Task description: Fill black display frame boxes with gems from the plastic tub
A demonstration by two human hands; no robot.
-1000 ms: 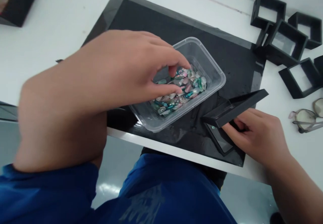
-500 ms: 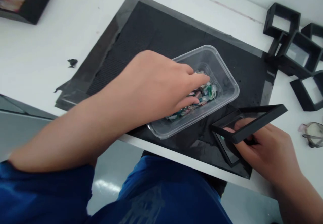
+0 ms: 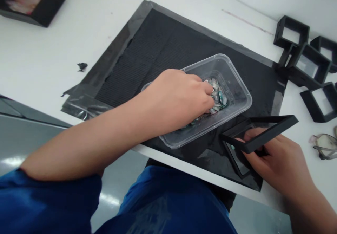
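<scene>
My left hand (image 3: 184, 98) reaches into a clear plastic container (image 3: 238, 86), its fingers curled down among small shiny stones (image 3: 217, 95) in green, clear and pinkish tones. The fingertips are hidden, so what they pinch does not show. My right hand (image 3: 283, 156) grips a black box frame (image 3: 271, 134) with a see-through panel, holding it tilted near the mat's right corner. My thumb and fingers reach inside the frame. A small green stone (image 3: 232, 147) shows by the thumb.
Beneath the container lies a black ribbed mat (image 3: 163, 44) with taped edges on a white table (image 3: 92, 12). Several black frames (image 3: 310, 63) stand at the right, with eyeglasses (image 3: 325, 146) below them. A black box (image 3: 50, 7) and a black scrap (image 3: 82, 66) are at the left.
My left hand has dipped lower into the stones, and its thumb and forefinger, spread before, have curled together. My right hand keeps the frame in much the same place. The view has shifted slightly.
</scene>
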